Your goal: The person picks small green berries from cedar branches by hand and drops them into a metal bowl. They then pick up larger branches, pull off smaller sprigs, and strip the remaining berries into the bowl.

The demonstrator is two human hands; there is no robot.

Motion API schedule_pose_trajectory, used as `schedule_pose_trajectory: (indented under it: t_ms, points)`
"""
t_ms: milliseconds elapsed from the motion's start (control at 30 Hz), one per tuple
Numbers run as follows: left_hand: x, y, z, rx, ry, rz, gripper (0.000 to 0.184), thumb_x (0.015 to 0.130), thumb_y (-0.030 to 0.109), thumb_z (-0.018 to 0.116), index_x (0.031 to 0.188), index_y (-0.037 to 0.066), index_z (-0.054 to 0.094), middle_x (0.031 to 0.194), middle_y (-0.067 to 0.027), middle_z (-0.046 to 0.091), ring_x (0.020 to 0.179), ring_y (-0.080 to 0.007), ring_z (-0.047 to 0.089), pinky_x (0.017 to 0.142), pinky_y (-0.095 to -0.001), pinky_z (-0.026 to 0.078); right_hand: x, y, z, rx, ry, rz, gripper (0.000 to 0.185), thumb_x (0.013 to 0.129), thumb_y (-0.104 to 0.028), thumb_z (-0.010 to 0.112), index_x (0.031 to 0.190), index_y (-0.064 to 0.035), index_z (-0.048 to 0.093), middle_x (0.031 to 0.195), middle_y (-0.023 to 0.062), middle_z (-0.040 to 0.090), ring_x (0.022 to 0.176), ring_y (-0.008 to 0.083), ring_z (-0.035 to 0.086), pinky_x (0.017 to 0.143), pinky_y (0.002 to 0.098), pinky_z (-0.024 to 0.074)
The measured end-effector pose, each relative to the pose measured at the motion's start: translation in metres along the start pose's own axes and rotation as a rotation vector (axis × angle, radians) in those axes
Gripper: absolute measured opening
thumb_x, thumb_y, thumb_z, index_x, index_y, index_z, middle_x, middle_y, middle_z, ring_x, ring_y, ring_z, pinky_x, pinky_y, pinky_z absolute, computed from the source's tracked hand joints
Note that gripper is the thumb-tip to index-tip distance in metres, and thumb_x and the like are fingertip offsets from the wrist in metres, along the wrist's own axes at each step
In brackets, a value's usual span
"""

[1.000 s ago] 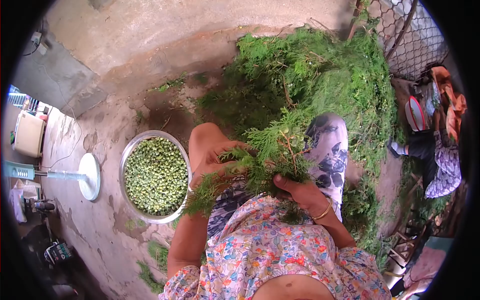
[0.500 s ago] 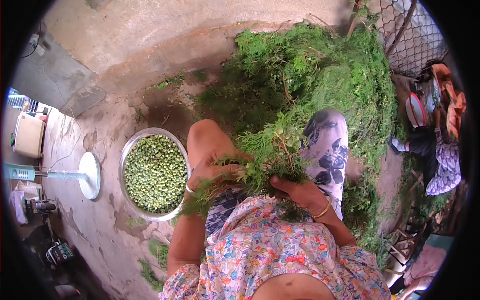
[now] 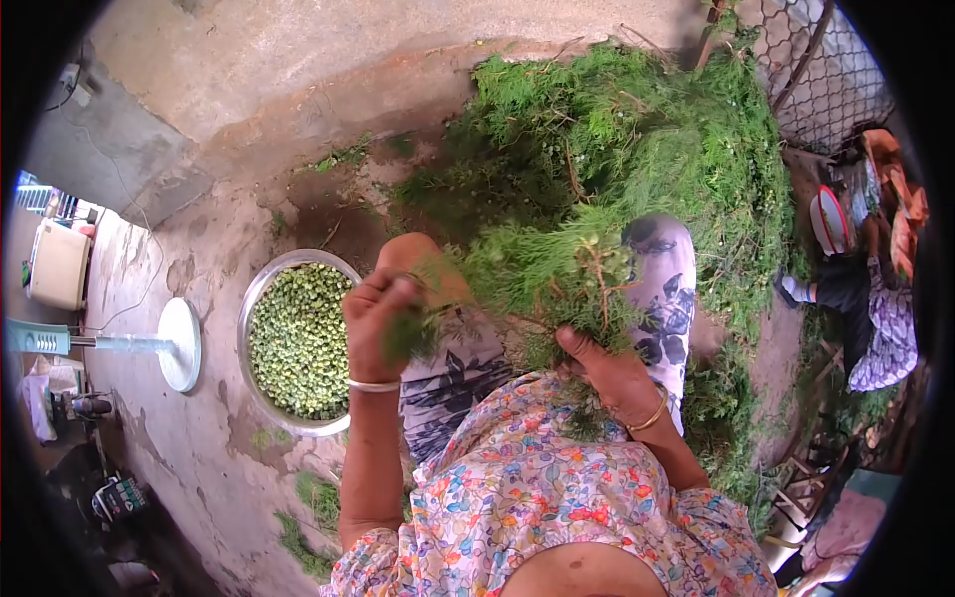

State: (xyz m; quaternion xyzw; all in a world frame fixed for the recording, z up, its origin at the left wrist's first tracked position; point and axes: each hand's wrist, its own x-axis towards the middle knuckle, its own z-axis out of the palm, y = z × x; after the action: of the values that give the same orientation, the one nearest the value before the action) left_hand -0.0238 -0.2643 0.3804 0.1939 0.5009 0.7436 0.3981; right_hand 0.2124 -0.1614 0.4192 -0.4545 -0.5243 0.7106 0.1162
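Note:
My right hand (image 3: 614, 381), a gold bangle at its wrist, is closed around the stems of a leafy conifer branch (image 3: 542, 274) with flat, scaly green foliage and small round cones. The branch spreads over my lap between my knees. To its left my left hand (image 3: 376, 320), wearing a silver bangle, has its fingers curled in. A small blurred green sprig (image 3: 406, 336) shows against those fingers and appears to be gripped. Left of that hand, a round metal basin (image 3: 244, 343) holds many small green cones (image 3: 298, 338).
A large heap of cut conifer branches (image 3: 676, 149) lies ahead, spreading down the right side. A pedestal fan (image 3: 179, 343) lies at the left. Wire mesh (image 3: 826, 75) stands at upper right. Another person's patterned clothing (image 3: 885, 338) shows at far right. Loose sprigs (image 3: 316, 497) lie below the basin.
My left hand has moved left and up, away from the branch and closer to the basin, with green foliage at its fingers. My right hand keeps its hold, shifted slightly right with the branch.

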Motion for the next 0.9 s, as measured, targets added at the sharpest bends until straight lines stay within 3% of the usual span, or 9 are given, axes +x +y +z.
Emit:
schedule_pose_trajectory:
  t_ms: [33, 100, 133, 367, 433, 467, 633, 700, 900]
  points:
    - [0.005, -0.002, -0.015, 0.0, 0.0, 0.0, 0.011, 0.081, 0.007, 0.054, 0.084, -0.004, 0.057, 0.07, -0.004, 0.056, 0.054, -0.0096, 0.047, 0.048, -0.0227, 0.039, -0.001, 0.0, -0.001, 0.067, 0.07, 0.09, 0.053, 0.08, -0.033, 0.067, 0.12, -0.0033, 0.048, 0.104, 0.0068, 0.058, 0.087, 0.0173, 0.059, 0.071, 0.0273, 0.0517]
    - [0.012, -0.003, -0.036, -0.751, -0.074, -0.149, 0.014, 0.083, 0.006, 0.05, 0.092, -0.004, 0.055, 0.079, -0.0089, 0.058, 0.062, -0.0152, 0.052, 0.053, -0.026, 0.044, 0.002, 0.007, -0.009, 0.112, 0.069, 0.094, 0.053, 0.079, -0.031, 0.068, 0.12, -0.0035, 0.047, 0.105, 0.0071, 0.058, 0.088, 0.0187, 0.059, 0.071, 0.0284, 0.0525]
    - [0.01, 0.007, -0.019, -0.652, 0.099, -0.097, 0.019, 0.085, 0.007, 0.048, 0.099, -0.005, 0.053, 0.085, -0.0127, 0.059, 0.068, -0.019, 0.054, 0.06, -0.0297, 0.048, 0.004, 0.009, -0.012, 0.156, 0.068, 0.097, 0.053, 0.079, -0.03, 0.068, 0.12, -0.0038, 0.047, 0.106, 0.0074, 0.057, 0.088, 0.0201, 0.059, 0.07, 0.0294, 0.0534]
    - [0.02, 0.013, 0.005, -0.242, -0.003, -0.111, 0.027, 0.08, 0.018, 0.058, 0.094, -0.005, 0.06, 0.085, -0.012, 0.061, 0.074, -0.017, 0.057, 0.066, -0.0281, 0.048, 0.003, 0.008, -0.01, 0.228, 0.024, 0.068, 0.053, 0.079, -0.027, 0.068, 0.122, -0.0051, 0.046, 0.109, 0.0076, 0.055, 0.093, 0.021, 0.057, 0.07, 0.0317, 0.0549]
    - [0.03, 0.017, 0.016, 0.113, -0.233, -0.147, 0.028, 0.079, 0.023, 0.061, 0.089, -0.004, 0.064, 0.083, -0.0092, 0.062, 0.072, -0.0139, 0.057, 0.062, -0.0265, 0.047, 0.003, 0.009, -0.008, 0.196, -0.012, 0.078, 0.054, 0.079, -0.028, 0.068, 0.123, -0.0057, 0.046, 0.112, 0.008, 0.055, 0.097, 0.0209, 0.056, 0.071, 0.0313, 0.0546]
    - [0.031, 0.023, 0.028, 0.214, -0.277, -0.13, 0.028, 0.078, 0.025, 0.064, 0.082, -0.002, 0.066, 0.072, -0.0045, 0.06, 0.061, -0.0099, 0.054, 0.056, -0.024, 0.043, 0.004, 0.01, -0.007, 0.193, -0.014, 0.075, 0.054, 0.079, -0.028, 0.068, 0.123, -0.0057, 0.046, 0.112, 0.008, 0.055, 0.097, 0.0209, 0.056, 0.071, 0.0313, 0.0546]
    - [0.035, 0.016, 0.045, 0.33, -0.281, -0.035, 0.03, 0.071, 0.026, 0.072, 0.073, -0.003, 0.065, 0.049, 0.0015, 0.049, 0.047, -0.0073, 0.042, 0.049, -0.0208, 0.036, 0.0, 0.006, 0.001, 0.146, -0.057, 0.058, 0.05, 0.081, -0.036, 0.065, 0.12, -0.0068, 0.05, 0.105, 0.0019, 0.057, 0.091, 0.0131, 0.054, 0.074, 0.0258, 0.0501]
    - [0.045, 0.024, 0.04, 0.677, -0.59, 0.104, 0.027, 0.069, 0.024, 0.072, 0.071, -0.002, 0.065, 0.05, -0.0013, 0.049, 0.048, -0.0048, 0.042, 0.047, -0.023, 0.034, 0.001, 0.006, -0.002, 0.148, -0.084, 0.059, 0.051, 0.081, -0.036, 0.065, 0.12, -0.0071, 0.049, 0.104, 0.0015, 0.057, 0.09, 0.0125, 0.054, 0.074, 0.0253, 0.0492]
    - [0.032, 0.027, 0.05, 0.478, -0.475, -0.004, 0.022, 0.065, 0.017, 0.074, 0.069, -0.001, 0.062, 0.047, -0.0023, 0.045, 0.046, -0.0041, 0.035, 0.044, -0.0249, 0.027, 0.006, 0.011, -0.006, 0.105, -0.169, 0.066, 0.05, 0.083, -0.036, 0.063, 0.122, -0.0078, 0.048, 0.104, 0.0004, 0.056, 0.086, 0.0103, 0.052, 0.072, 0.0242, 0.0464]
